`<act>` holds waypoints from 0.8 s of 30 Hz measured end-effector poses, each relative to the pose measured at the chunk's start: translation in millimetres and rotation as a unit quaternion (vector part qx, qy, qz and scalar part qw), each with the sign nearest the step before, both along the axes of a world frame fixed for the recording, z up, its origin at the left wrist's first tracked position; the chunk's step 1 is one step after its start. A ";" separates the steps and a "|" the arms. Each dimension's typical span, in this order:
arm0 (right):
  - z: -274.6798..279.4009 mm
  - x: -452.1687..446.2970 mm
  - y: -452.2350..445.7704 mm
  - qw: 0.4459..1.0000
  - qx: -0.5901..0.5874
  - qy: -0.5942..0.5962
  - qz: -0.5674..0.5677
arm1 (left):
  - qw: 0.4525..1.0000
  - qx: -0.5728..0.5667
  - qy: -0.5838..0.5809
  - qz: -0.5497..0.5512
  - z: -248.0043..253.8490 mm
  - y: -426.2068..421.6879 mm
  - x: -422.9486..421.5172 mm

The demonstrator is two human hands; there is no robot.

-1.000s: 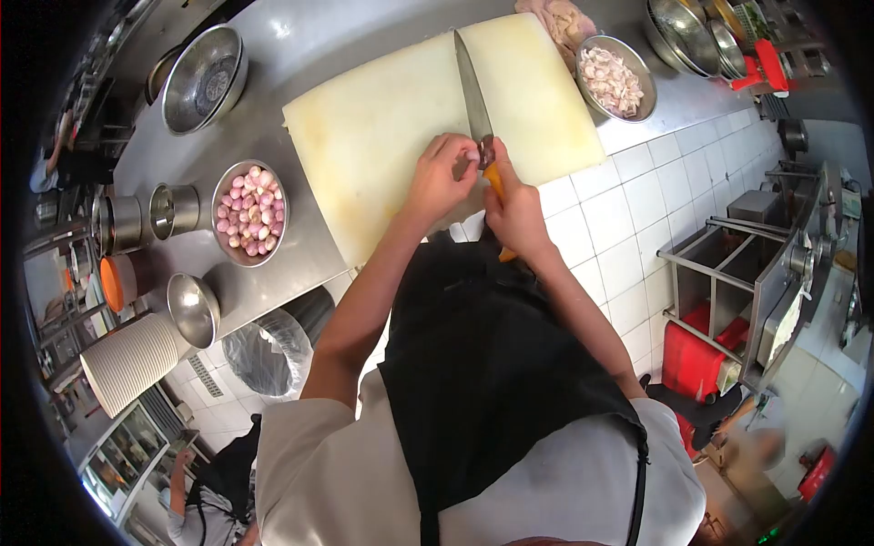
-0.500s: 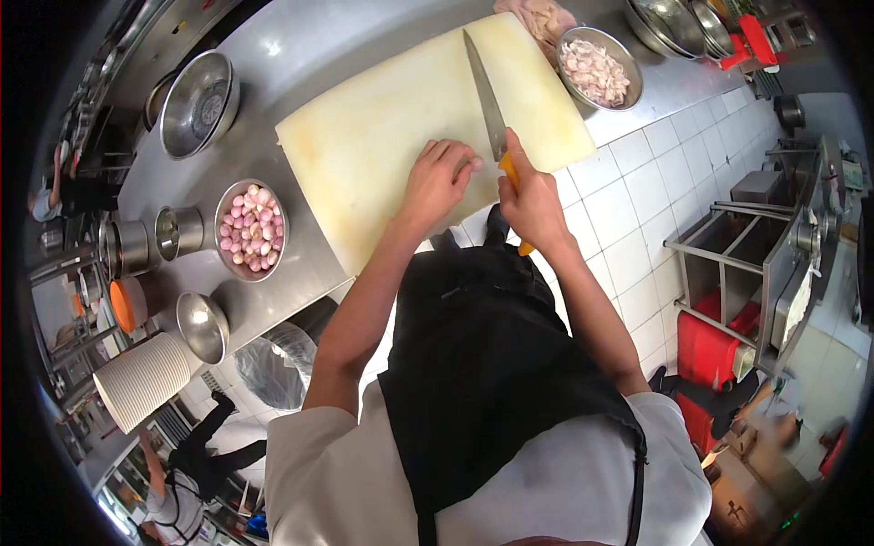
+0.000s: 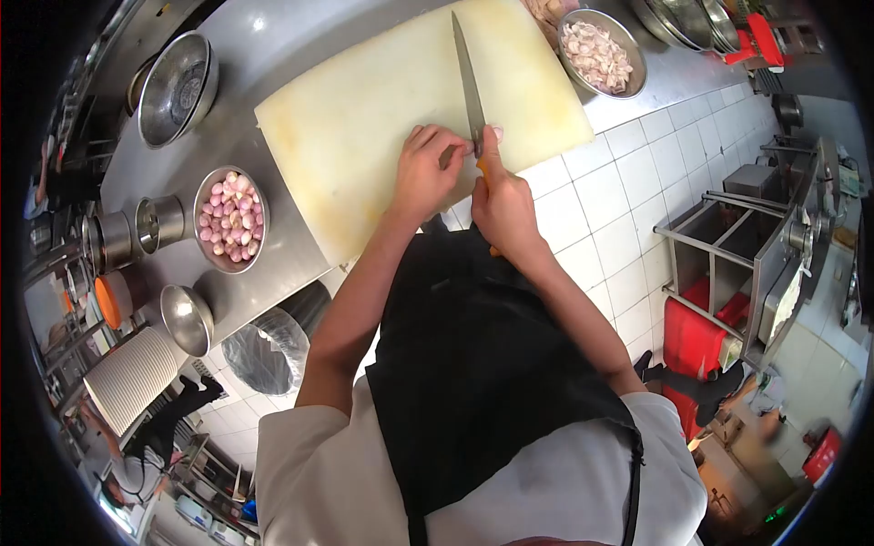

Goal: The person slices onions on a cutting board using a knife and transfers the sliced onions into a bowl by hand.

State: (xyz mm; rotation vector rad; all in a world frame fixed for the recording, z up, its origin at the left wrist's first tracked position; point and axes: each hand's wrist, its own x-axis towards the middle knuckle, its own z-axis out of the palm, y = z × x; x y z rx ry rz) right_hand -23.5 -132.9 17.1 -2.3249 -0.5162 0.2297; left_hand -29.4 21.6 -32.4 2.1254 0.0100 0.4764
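Observation:
My right hand (image 3: 506, 205) is closed around the orange handle of a long knife (image 3: 467, 77), its index finger stretched along the handle. The blade points away from me over the white cutting board (image 3: 364, 109). My left hand (image 3: 426, 171) has its thumb and fingers pinched together beside the heel of the blade. Something small and pinkish shows at the fingertips, too small to name surely. On the left, a metal bowl holds whole pink shallots (image 3: 232, 217). Pale cut pieces (image 3: 596, 56) fill a metal bowl beyond the board's right end.
Metal bowls (image 3: 177, 89) and steel pots (image 3: 158, 225) stand on the steel counter (image 3: 300, 282) to the left. Below its edge is a plastic-lined bin (image 3: 264, 350). A pinkish cloth (image 3: 551, 11) lies behind the board. Other people are farther off at both sides.
My left hand has come up against the knife near its heel, fingers now pinched. The knife and right hand have shifted slightly left. The view has moved a little.

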 end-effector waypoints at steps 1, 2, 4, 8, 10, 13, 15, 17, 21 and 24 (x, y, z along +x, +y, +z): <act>-3.9 -1.0 0.7 1.000 0.000 0.005 -0.004 | 1.000 0.000 0.001 0.001 1.1 -0.5 -0.5; 1.6 1.6 -0.8 1.000 0.015 0.003 0.001 | 1.000 0.001 0.000 0.003 1.4 -0.2 0.8; 17.8 3.4 -5.7 0.999 0.045 0.001 0.008 | 1.000 0.015 0.003 0.005 0.3 1.5 -0.5; 1.8 -3.1 0.7 0.999 0.027 -0.024 0.002 | 1.000 0.019 0.015 -0.003 0.1 4.2 -0.5; -5.6 -4.3 5.6 1.000 0.012 -0.026 0.001 | 1.000 0.010 0.012 0.002 0.2 3.1 -0.9; 19.3 0.3 -2.1 1.000 -0.003 0.007 0.018 | 1.000 0.002 0.021 0.004 -1.0 4.1 -2.9; 17.6 -5.3 -0.7 1.000 -0.010 0.004 0.011 | 1.000 -0.001 0.026 0.004 -2.4 3.8 -3.4; 1.3 -8.4 7.5 1.000 -0.008 -0.014 -0.003 | 1.000 -0.001 0.025 0.006 -3.5 4.0 -1.3; 10.0 -4.1 2.6 1.000 0.000 -0.019 0.007 | 1.000 -0.005 0.013 0.005 -5.9 4.5 -2.3; 18.5 -4.5 1.6 1.000 -0.002 0.016 -0.006 | 1.000 -0.004 0.011 0.007 -5.4 3.4 -1.7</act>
